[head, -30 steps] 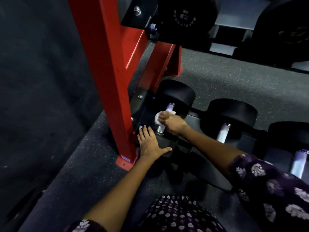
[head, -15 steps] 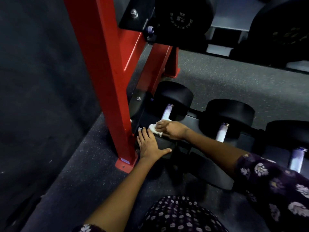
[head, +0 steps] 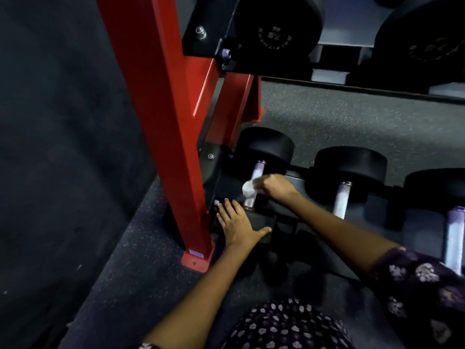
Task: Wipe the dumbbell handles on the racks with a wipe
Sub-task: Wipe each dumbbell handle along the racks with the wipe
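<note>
We look down on a red rack post (head: 161, 117) that runs from the top of the frame to its foot at lower centre on the speckled dark floor (head: 352, 117). Across the top right sit big black weights on the upper shelf (head: 276, 28). Below, along the middle right, three dumbbells lie in the lower rack tray (head: 294, 177), each with a pale metal handle. The leftmost dumbbell (head: 266, 144), centre of the frame, is the one under work; the second handle (head: 341, 200) and third handle (head: 454, 240) lie further right. Our patterned sleeve (head: 422, 285) fills the lower right corner. Our left hand (head: 237, 224) lies flat, fingers straight and spread, on the near black head of the leftmost dumbbell, just beside the post. Our right hand (head: 275, 186) has its fingers curled around a crumpled white wipe (head: 249, 188), pressing it on the handle (head: 258, 170) about midway along, with bare metal showing above and below.
</note>
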